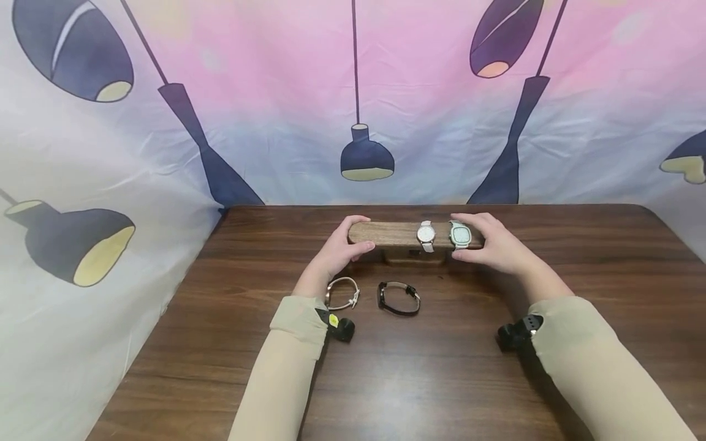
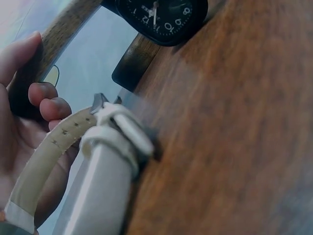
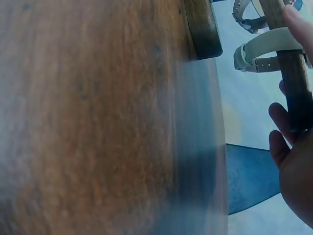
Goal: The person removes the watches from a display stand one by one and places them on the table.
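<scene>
A wooden watch stand (image 1: 386,234) with a long rounded bar stands near the table's back edge. My left hand (image 1: 335,250) holds the bar's left end, thumb in front. At its right end, my right hand (image 1: 499,246) grips the bar in the same way. A white-strapped watch with a round dial (image 1: 426,234) and a mint-green watch with a squarish face (image 1: 460,236) hang around the bar's right half. The green one sits right beside my right fingers. Below my left hand, another white-strapped watch (image 2: 98,191) lies buckled on the table, near a black watch (image 2: 164,19).
The brown wooden table (image 1: 419,380) reaches back to a hanging cloth (image 1: 298,159) printed with dark lamps. Under the bar, the stand's low wooden base (image 1: 413,260) is partly hidden. Small black cameras (image 1: 344,331) are worn at both wrists.
</scene>
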`<state>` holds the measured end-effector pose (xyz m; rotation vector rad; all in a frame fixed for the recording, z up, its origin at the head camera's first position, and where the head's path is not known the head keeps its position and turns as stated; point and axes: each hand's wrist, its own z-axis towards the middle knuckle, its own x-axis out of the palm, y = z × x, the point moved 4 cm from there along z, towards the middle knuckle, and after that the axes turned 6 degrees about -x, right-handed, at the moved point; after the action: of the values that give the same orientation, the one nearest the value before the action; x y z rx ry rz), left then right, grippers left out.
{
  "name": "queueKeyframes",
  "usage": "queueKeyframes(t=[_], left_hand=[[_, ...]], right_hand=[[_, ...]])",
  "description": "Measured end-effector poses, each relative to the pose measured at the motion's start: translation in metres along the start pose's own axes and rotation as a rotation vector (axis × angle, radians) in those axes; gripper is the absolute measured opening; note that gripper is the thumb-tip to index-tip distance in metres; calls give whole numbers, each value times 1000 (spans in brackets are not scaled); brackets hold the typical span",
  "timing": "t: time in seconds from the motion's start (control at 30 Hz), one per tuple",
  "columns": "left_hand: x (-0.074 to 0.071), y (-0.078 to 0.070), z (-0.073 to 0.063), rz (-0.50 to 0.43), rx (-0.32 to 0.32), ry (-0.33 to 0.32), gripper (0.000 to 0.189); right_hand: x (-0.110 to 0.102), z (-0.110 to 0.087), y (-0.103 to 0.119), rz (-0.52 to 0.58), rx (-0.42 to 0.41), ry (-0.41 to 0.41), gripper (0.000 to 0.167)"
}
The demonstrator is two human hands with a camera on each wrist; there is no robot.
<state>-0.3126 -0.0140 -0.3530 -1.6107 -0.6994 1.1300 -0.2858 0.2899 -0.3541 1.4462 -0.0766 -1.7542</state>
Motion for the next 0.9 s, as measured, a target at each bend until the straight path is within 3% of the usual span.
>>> queueKeyframes(t=[0.13, 0.37, 0.57, 0.7, 0.9], left_hand=[[0, 4, 1, 3, 2, 1, 55], [-2, 30, 19, 11, -11, -14, 58], [0, 33, 17, 8, 0, -23, 58], [-3, 36, 16, 27, 9, -37, 57], [-4, 36, 16, 37, 19, -39, 57]], right_hand=[[1, 1, 0, -30, -1, 13, 66], [-3, 4, 2, -44, 5, 29, 61], [-6, 9, 4, -73, -12, 50, 58], [-5, 14, 7, -104, -36, 108, 65], [-4, 18, 9, -129, 16, 159, 68]])
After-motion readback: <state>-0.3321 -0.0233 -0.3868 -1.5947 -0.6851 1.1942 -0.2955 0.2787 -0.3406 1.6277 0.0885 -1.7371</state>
